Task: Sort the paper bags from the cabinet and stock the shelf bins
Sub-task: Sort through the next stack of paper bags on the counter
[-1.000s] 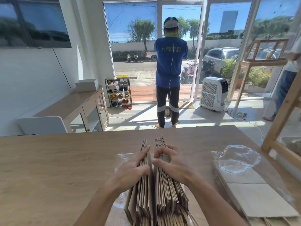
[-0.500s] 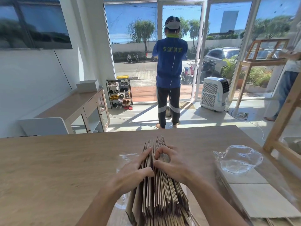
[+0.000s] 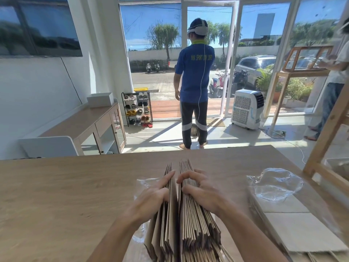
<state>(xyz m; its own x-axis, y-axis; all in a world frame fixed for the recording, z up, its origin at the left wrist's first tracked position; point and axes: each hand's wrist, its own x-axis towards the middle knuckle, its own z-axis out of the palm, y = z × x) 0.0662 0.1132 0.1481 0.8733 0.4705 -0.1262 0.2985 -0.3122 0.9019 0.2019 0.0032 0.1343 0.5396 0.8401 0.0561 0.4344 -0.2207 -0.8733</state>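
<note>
Two hands work one stack of brown paper bags [image 3: 190, 220] that stands on edge on the wooden tabletop [image 3: 66, 195], over a sheet of clear plastic wrap [image 3: 143, 183]. Largest first: the tabletop gives broad, flat support, so the stack's lower edges can be kept pressed down on it while the bags are divided.

Next, the stack itself is parted into a thin bundle on the left and a much thicker one on the right, with a narrow gap between them. The left hand [image 3: 151, 197] lies flat along the outer face of the thin bundle, fingers extended and pressing, not curled shut. The right hand [image 3: 200, 191] rests over the top edges of the thick bundle, fingers bent, thumb and forefinger pinching at the gap.

To separate well, I judge the thumb should go deeper into the gap before pulling, so no bag is caught half-way. The thin bundle looks floppy; a firm flat press should keep it from fanning.

Smaller still, a second, flat pack in crumpled clear wrap [image 3: 277, 183] lies to the right, well apart and untouched. The slippery plastic underneath could let the stack slide.
</note>
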